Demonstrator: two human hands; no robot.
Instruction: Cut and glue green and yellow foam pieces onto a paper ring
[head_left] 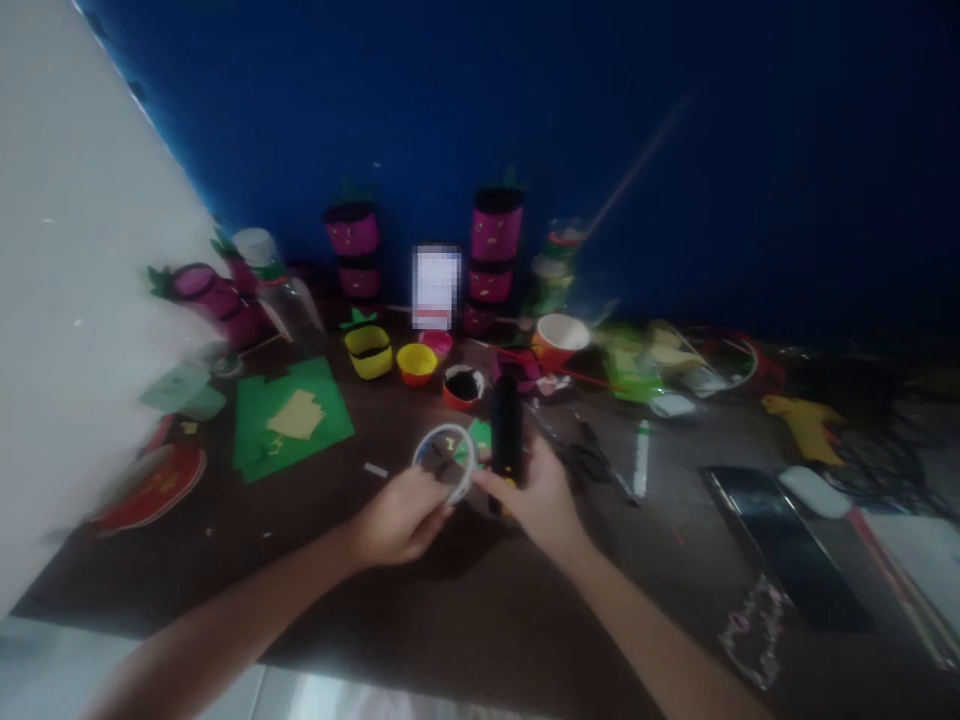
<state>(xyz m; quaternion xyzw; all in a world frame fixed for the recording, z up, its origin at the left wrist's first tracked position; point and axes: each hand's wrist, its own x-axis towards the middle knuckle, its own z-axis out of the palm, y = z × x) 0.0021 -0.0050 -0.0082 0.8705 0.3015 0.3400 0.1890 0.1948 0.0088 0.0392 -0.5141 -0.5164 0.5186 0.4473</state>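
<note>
Left hand [405, 512]: fingers curled, pinching lower edge of white ring [472, 462], centre of frame. Right hand [546, 497]: thumb and fingers closed round black tool [507, 425], just right of centre.

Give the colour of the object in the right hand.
The object is mostly black, with a little orange-yellow low down; head view.

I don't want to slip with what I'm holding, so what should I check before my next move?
1. Left hand holding the white ring: ok.
2. Right hand gripping the black tool: ok.
3. Black tool's working end safe: cannot tell, blurred.
4. Right thumb off the white ring: cannot tell; they overlap closely.
5. No scraps near the hands: not ok, a green piece lies just beyond.
6. Green sheet away from both hands: ok.
</note>
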